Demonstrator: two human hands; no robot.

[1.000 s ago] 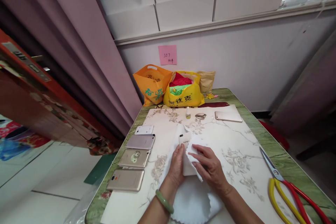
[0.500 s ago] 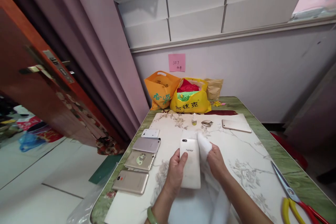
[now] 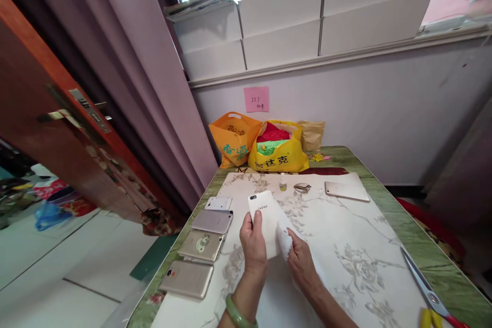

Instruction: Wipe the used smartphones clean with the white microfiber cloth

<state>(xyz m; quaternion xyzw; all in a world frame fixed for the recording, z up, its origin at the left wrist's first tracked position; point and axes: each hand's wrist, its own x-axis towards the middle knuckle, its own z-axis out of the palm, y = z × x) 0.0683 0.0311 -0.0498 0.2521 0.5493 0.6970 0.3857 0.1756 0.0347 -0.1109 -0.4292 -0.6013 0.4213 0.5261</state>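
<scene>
Head view: left hand (image 3: 252, 240) clasps white phone (image 3: 266, 215) (back up), right hand (image 3: 302, 262) pinches cloth (image 3: 285, 240).

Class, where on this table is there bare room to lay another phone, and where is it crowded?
Free: the mat between the right hand, the lone phone and the scissors. Crowded: the left edge with its row of phones, and the back with bags.
</scene>
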